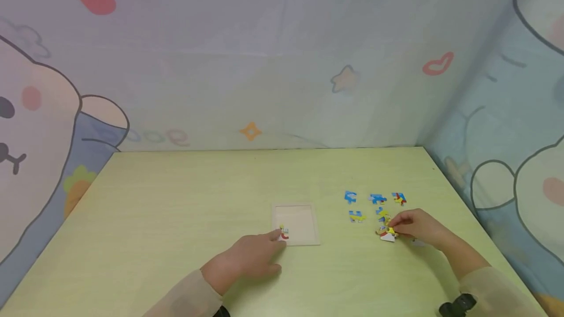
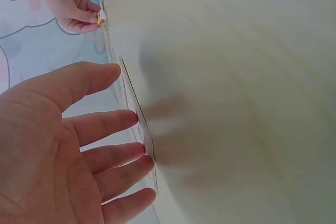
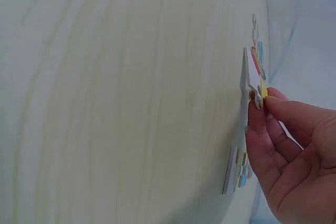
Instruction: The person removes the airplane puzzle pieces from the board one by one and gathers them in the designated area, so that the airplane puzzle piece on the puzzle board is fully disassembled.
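A shallow white square puzzle tray (image 1: pixel 304 224) lies on the table, with one colourful jigsaw piece (image 1: pixel 284 233) in its lower left corner. My left hand (image 1: pixel 252 258) rests at that corner, index fingertip at the piece. In the left wrist view its fingers (image 2: pixel 107 124) are extended along the tray's edge. To the right, my right hand (image 1: pixel 423 228) pinches a jigsaw piece with yellow on it (image 3: pixel 264 88) between thumb and fingers. A white-edged jigsaw piece (image 1: pixel 387 237) shows just below those fingertips; whether it is a separate piece I cannot tell.
Several loose jigsaw pieces lie right of the tray, among them a blue one (image 1: pixel 350 197), a blue-and-yellow one (image 1: pixel 357 216) and a blue-and-red one (image 1: pixel 399 198). Another pale piece (image 1: pixel 418 242) is partly hidden under the right hand. A patterned cloth wall (image 1: pixel 282 87) borders the table (image 1: pixel 176 199).
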`<action>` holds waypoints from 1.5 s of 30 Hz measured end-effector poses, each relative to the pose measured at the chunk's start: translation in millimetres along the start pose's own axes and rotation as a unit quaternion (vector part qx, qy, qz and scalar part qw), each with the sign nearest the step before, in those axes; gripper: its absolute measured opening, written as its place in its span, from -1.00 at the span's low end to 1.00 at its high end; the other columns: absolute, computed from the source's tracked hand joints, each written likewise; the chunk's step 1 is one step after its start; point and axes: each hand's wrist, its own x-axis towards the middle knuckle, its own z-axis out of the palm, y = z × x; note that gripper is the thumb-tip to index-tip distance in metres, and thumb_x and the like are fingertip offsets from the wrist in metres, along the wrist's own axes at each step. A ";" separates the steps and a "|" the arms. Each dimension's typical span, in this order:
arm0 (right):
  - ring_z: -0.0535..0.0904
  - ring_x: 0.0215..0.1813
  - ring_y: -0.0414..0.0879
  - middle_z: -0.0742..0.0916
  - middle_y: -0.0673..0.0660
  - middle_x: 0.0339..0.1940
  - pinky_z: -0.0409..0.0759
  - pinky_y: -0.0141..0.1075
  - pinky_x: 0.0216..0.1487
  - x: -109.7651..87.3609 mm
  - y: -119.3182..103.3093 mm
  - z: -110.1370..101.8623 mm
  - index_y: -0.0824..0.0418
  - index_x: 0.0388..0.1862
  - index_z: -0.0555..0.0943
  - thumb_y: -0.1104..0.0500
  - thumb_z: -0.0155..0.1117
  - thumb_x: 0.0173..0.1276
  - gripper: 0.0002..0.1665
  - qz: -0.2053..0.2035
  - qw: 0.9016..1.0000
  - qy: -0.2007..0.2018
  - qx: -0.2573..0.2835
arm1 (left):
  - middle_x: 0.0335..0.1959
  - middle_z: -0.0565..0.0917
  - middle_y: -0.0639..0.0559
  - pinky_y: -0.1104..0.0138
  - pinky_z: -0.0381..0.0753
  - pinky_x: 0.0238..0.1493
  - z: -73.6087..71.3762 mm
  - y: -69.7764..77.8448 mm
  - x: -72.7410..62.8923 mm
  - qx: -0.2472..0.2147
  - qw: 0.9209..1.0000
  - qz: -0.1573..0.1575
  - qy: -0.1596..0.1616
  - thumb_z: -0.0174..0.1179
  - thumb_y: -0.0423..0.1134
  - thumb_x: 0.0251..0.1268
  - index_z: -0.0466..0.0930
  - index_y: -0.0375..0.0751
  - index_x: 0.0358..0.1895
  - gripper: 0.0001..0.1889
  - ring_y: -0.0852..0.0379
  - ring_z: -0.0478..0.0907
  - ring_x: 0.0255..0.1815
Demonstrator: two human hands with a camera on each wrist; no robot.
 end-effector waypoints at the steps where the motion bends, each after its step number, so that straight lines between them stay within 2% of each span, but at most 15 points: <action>1: 0.58 -0.26 -0.06 0.69 0.21 -0.23 0.57 -0.28 -0.28 -0.7 0.1 -0.3 0.47 -0.19 0.60 0.35 0.16 0.29 -0.81 0.003 1.000 0.001 -0.004 | 0.33 0.34 -0.10 0.22 0.56 -0.23 1.1 -0.5 0.0 0.001 1.000 0.001 0.002 0.17 -0.02 0.17 0.48 -0.12 0.15 -0.52 0.00 0.53 0.08; 6: 0.55 -0.30 -0.06 0.69 0.18 -0.27 0.54 -0.30 -0.33 -3.8 1.1 -1.2 0.45 -0.21 0.61 0.36 0.15 0.30 -0.84 0.001 1.000 0.001 -0.021 | 0.33 0.33 -0.12 0.20 0.55 -0.13 4.5 -2.8 -1.4 -0.002 1.000 0.010 0.009 0.13 -0.05 0.20 0.46 -0.13 0.17 -0.53 0.00 0.47 0.15; 12: 0.54 -0.33 -0.10 0.69 0.18 -0.30 0.52 -0.32 -0.36 -6.2 0.5 -2.3 0.44 -0.25 0.62 0.41 0.14 0.27 -0.86 -0.016 0.999 0.000 -0.045 | 0.33 0.33 -0.15 0.19 0.54 -0.11 5.7 -3.8 -3.4 0.002 0.999 0.024 0.021 0.13 -0.08 0.20 0.47 -0.12 0.08 -0.61 -0.03 0.45 0.17; 19: 0.54 -0.32 -0.09 0.68 0.13 -0.31 0.51 -0.31 -0.35 -7.1 -6.2 -3.2 0.37 -0.27 0.65 0.40 0.16 0.26 -0.86 -0.024 0.993 0.024 -0.110 | 0.35 0.29 -0.20 0.15 0.43 0.10 3.2 -6.2 -7.0 0.007 0.999 0.029 0.034 0.14 -0.06 0.21 0.42 -0.15 0.25 -0.47 -0.06 0.32 0.29; 23: 0.56 -0.28 -0.05 0.69 0.11 -0.31 0.52 -0.22 -0.30 -7.1 -11.8 -2.2 0.34 -0.26 0.65 0.36 0.18 0.26 -0.87 -0.020 0.988 0.041 -0.150 | 0.34 0.29 -0.25 0.11 0.38 0.16 5.1 -9.7 -9.0 0.014 0.999 0.029 0.034 0.15 -0.06 0.21 0.41 -0.13 0.26 -0.46 -0.10 0.25 0.33; 26: 0.55 -0.28 -0.04 0.68 0.09 -0.32 0.52 -0.19 -0.28 -4.8 -15.3 0.1 0.33 -0.26 0.65 0.33 0.19 0.27 -0.88 -0.018 0.986 0.051 -0.161 | 0.34 0.28 -0.25 0.07 0.36 0.16 7.1 -11.8 -10.6 0.014 0.999 0.022 0.027 0.14 -0.04 0.21 0.39 -0.10 0.28 -0.45 -0.12 0.24 0.34; 32: 0.54 -0.27 -0.09 0.68 0.07 -0.30 0.50 -0.21 -0.24 5.1 -20.4 8.0 0.30 -0.22 0.66 0.28 0.19 0.30 -0.85 -0.026 0.989 0.049 -0.138 | 0.35 0.27 -0.22 0.03 0.35 0.16 6.2 -12.1 -13.4 0.007 0.999 0.018 0.025 0.15 -0.03 0.21 0.39 -0.09 0.29 -0.45 -0.14 0.23 0.34; 40: 0.54 -0.27 -0.03 0.68 0.16 -0.22 0.55 -0.23 -0.24 23.9 -38.0 29.5 0.36 -0.12 0.62 0.26 0.16 0.34 -0.78 -0.021 0.999 0.037 -0.017 | 0.36 0.28 -0.17 0.04 0.37 0.14 7.6 -12.0 -13.4 0.006 1.000 0.005 0.006 0.17 -0.01 0.21 0.40 -0.05 0.29 -0.44 -0.13 0.26 0.33; 45: 0.55 -0.27 -0.02 0.70 0.17 -0.22 0.56 -0.22 -0.23 37.2 -49.2 49.6 0.37 -0.12 0.63 0.25 0.17 0.33 -0.76 -0.035 0.999 0.020 0.020 | 0.35 0.30 -0.17 0.03 0.38 0.13 6.4 -10.1 -12.6 0.003 1.000 0.003 0.000 0.16 -0.03 0.21 0.41 -0.04 0.29 -0.45 -0.13 0.27 0.32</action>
